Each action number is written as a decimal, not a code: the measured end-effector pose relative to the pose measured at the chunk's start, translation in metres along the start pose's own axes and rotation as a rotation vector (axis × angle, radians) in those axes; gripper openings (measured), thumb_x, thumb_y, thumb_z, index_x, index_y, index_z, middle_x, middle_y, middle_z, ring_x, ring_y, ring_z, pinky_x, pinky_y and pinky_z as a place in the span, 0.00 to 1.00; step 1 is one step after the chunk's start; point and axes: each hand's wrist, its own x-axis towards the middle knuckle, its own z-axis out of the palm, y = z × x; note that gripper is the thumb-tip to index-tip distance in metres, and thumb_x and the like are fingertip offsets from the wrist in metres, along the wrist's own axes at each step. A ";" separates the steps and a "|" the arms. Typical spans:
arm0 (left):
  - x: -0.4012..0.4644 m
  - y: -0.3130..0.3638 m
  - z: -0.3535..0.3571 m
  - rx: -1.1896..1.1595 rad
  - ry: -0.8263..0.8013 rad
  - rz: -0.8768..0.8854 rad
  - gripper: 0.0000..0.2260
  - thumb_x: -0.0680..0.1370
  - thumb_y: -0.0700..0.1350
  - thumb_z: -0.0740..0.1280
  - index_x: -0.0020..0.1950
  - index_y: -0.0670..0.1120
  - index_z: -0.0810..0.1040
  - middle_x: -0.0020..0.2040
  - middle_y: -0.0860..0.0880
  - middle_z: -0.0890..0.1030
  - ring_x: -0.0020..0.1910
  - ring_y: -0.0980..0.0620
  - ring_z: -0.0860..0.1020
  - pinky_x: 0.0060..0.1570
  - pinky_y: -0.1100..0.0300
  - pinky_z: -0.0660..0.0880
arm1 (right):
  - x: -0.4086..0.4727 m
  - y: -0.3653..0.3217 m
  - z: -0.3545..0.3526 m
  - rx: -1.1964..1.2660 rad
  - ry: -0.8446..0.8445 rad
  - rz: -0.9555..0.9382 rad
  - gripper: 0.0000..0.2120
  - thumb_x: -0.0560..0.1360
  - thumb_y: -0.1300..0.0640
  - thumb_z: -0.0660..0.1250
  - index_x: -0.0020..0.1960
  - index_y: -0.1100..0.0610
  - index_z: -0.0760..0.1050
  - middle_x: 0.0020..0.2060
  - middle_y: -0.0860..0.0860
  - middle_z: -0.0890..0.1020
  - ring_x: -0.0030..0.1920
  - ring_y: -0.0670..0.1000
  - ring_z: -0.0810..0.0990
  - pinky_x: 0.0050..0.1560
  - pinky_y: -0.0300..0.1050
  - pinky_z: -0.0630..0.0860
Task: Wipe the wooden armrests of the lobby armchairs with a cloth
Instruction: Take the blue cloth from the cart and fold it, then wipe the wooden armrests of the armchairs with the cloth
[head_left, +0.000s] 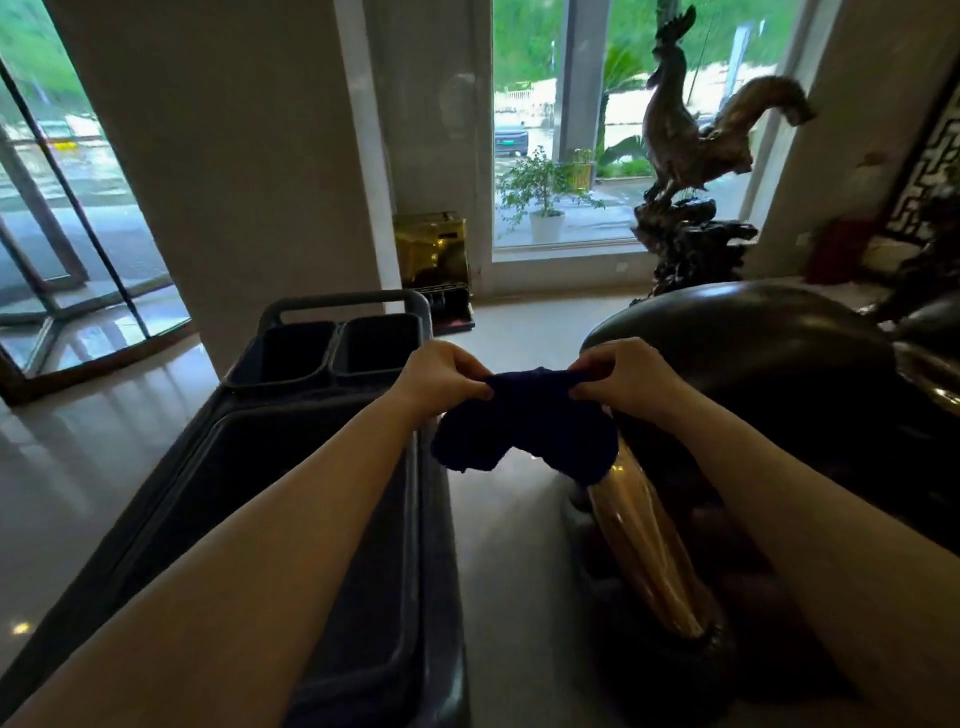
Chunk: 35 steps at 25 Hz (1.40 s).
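A dark blue cloth (524, 426) hangs in the air between my two hands, bunched along its top edge. My left hand (441, 376) pinches its left upper corner and my right hand (631, 374) pinches its right upper corner. Just right of the cloth stands a dark polished wooden armchair (737, 332); its rounded top curves down into a glossy wooden armrest (644, 551) below my right forearm. The cloth does not touch the wood.
A grey service cart (291, 467) with two small bins (337, 345) stands under my left arm. Ahead are a wide pillar, a brass box (434, 254) on the floor, a rooster sculpture (685, 156) by the window, and glass doors at left.
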 end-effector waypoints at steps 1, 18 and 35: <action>0.004 0.018 0.023 0.002 -0.003 0.013 0.08 0.69 0.37 0.71 0.47 0.41 0.82 0.44 0.43 0.83 0.44 0.49 0.80 0.46 0.61 0.76 | -0.010 0.020 -0.019 -0.017 0.016 0.000 0.11 0.66 0.59 0.73 0.49 0.55 0.81 0.38 0.46 0.81 0.37 0.40 0.77 0.41 0.32 0.68; 0.076 0.032 0.353 0.075 -0.036 -0.047 0.07 0.69 0.38 0.69 0.45 0.44 0.83 0.43 0.46 0.84 0.42 0.51 0.80 0.45 0.61 0.74 | -0.097 0.326 -0.040 0.028 -0.100 0.203 0.10 0.67 0.59 0.72 0.43 0.45 0.77 0.36 0.39 0.76 0.39 0.39 0.77 0.36 0.31 0.70; 0.076 -0.205 0.662 0.015 0.175 -0.167 0.09 0.71 0.36 0.68 0.49 0.44 0.81 0.48 0.46 0.81 0.49 0.54 0.76 0.53 0.63 0.73 | -0.163 0.606 0.234 0.162 -0.087 0.262 0.12 0.67 0.61 0.72 0.49 0.53 0.77 0.44 0.45 0.75 0.43 0.38 0.73 0.42 0.30 0.69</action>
